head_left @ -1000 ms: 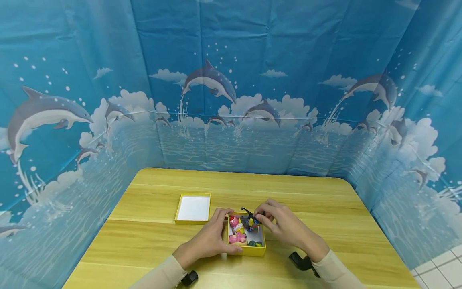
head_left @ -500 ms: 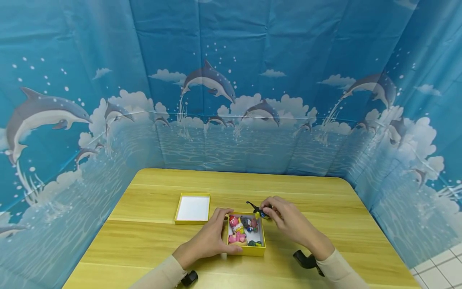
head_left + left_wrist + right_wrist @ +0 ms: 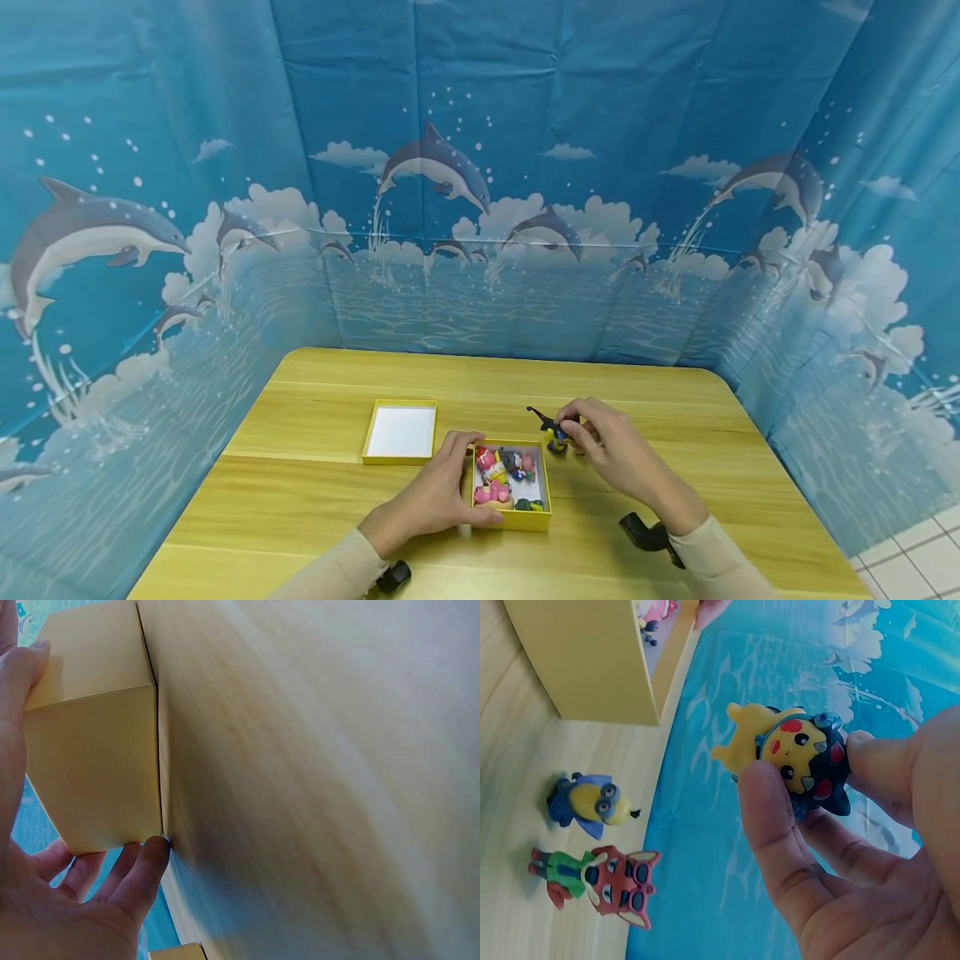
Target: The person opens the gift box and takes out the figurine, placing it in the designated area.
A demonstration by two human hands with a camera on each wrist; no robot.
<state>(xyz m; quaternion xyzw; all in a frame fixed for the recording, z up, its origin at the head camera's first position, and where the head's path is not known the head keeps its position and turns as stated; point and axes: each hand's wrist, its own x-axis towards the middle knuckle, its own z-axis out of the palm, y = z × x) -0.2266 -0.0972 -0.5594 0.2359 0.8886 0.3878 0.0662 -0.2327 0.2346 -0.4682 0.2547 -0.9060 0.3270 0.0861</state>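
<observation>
My left hand [image 3: 431, 500] holds the yellow open-topped box [image 3: 517, 522] at its left side, thumb on the front wall and fingers at the back. In the left wrist view, fingertips press along the box's lower edge by the table. Several small toy figurines [image 3: 492, 493] lie inside the box. My right hand [image 3: 622, 458] pinches a yellow, red-cheeked toy figurine [image 3: 786, 748] in a black hood between thumb and fingers, above the table right of the box. Under it, a blue-and-yellow minion figurine [image 3: 592, 804] and a fox figurine [image 3: 607, 879] in green stand on the table.
A shallow yellow lid [image 3: 401, 432] with a white inside lies on the table [image 3: 315, 500], left of and behind the box. A blue dolphin-print curtain [image 3: 480, 292] surrounds the table's back and sides.
My right hand has lifted the hooded figurine out of the box and carried it to the right, over the standing figurines. The left hand and box stay in place.
</observation>
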